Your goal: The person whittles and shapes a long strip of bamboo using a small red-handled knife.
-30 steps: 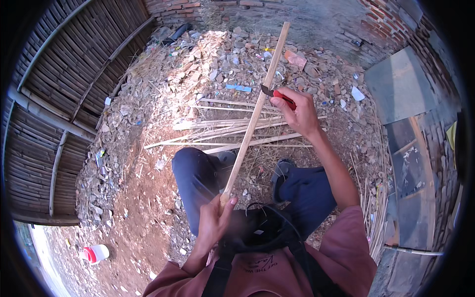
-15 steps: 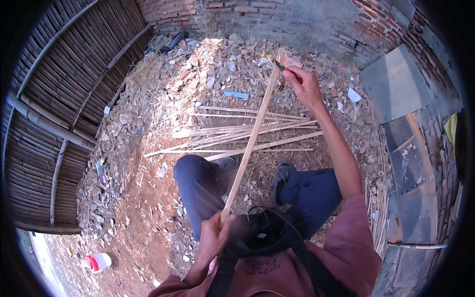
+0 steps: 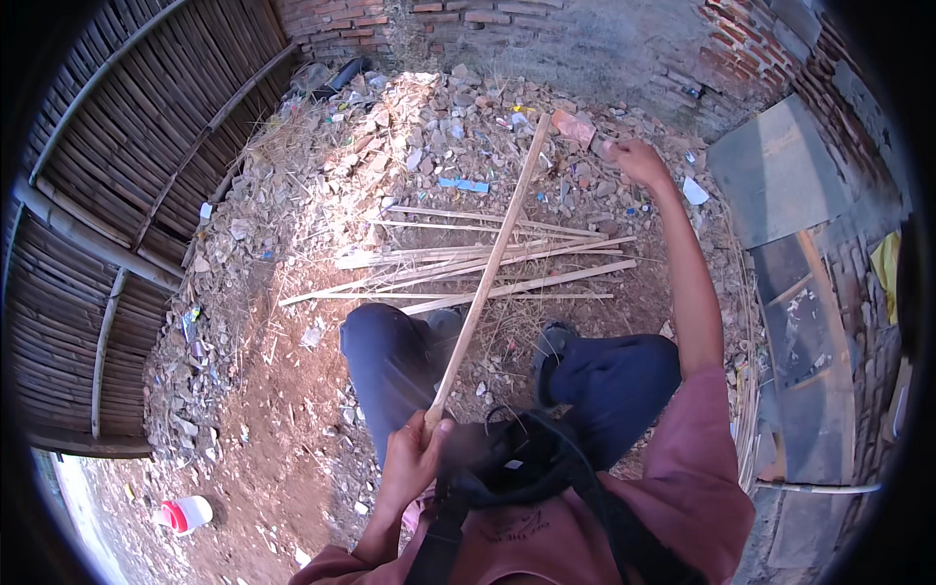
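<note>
Near the left hand [image 3: 409, 466], shirt lettering [image 3: 523, 531]

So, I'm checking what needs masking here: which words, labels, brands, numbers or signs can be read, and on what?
Shirt: small, soft dark lettering on the front; I won't copy its words.
White container with red lid: no marking I can read.
Blue strip on the rubble: any print is too small to read.
Pale strip in the left hand: no lettering visible.
</note>
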`<action>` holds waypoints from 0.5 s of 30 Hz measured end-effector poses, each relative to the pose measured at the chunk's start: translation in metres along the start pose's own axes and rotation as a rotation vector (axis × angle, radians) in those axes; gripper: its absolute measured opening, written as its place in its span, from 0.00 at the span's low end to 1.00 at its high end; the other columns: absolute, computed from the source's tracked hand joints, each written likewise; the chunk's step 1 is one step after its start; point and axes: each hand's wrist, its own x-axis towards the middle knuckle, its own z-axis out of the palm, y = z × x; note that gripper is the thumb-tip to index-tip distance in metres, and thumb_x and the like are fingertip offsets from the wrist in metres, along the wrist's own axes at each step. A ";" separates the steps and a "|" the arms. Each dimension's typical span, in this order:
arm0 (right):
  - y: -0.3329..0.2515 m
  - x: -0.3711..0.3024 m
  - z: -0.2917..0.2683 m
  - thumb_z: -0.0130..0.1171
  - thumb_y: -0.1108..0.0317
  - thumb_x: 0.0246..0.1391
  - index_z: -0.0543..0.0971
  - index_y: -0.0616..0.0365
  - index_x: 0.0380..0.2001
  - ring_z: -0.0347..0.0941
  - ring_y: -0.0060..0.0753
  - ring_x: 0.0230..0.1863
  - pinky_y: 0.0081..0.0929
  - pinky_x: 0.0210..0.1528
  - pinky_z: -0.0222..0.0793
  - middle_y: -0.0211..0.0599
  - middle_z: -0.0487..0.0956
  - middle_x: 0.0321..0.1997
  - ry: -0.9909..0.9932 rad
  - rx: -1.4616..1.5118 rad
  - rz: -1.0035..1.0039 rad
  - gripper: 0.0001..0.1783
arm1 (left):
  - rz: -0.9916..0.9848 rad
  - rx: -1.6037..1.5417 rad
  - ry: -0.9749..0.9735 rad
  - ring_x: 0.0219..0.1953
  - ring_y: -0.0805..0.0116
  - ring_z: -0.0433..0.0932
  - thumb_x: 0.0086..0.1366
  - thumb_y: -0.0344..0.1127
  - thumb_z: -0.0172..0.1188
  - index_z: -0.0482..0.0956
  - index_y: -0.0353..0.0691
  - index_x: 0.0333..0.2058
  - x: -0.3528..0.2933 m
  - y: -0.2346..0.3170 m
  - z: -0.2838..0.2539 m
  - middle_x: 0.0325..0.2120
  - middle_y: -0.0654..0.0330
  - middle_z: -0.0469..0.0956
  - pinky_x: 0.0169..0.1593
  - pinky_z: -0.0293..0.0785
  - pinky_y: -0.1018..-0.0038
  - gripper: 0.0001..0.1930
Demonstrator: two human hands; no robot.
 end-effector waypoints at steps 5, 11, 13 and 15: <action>-0.066 -0.076 -0.006 0.54 0.53 0.74 0.81 0.61 0.50 0.83 0.38 0.38 0.37 0.44 0.74 0.47 0.87 0.38 0.271 0.314 -0.193 0.20 | -0.025 -0.191 -0.032 0.25 0.85 0.64 0.81 0.45 0.55 0.79 0.37 0.43 0.017 -0.013 0.003 0.23 0.74 0.68 0.29 0.60 0.80 0.16; -0.160 -0.224 0.005 0.58 0.60 0.73 0.78 0.64 0.50 0.80 0.27 0.34 0.27 0.37 0.71 0.39 0.84 0.32 -0.036 0.542 -0.345 0.16 | 0.101 -0.399 -0.100 0.28 0.86 0.61 0.81 0.46 0.54 0.78 0.35 0.53 0.039 0.029 0.005 0.27 0.75 0.67 0.32 0.57 0.82 0.18; -0.186 -0.262 0.007 0.61 0.62 0.71 0.78 0.64 0.49 0.84 0.38 0.34 0.32 0.37 0.74 0.43 0.85 0.34 -0.094 0.503 -0.489 0.15 | 0.111 -0.372 -0.106 0.29 0.86 0.60 0.81 0.45 0.54 0.77 0.34 0.56 0.042 0.037 0.004 0.27 0.75 0.66 0.32 0.57 0.82 0.19; -0.197 -0.290 0.016 0.66 0.62 0.67 0.79 0.62 0.48 0.87 0.42 0.37 0.34 0.38 0.79 0.45 0.87 0.37 -0.120 0.543 -0.544 0.15 | 0.155 -0.489 -0.142 0.29 0.86 0.61 0.82 0.44 0.53 0.77 0.34 0.57 0.047 0.042 0.007 0.29 0.75 0.67 0.33 0.57 0.82 0.19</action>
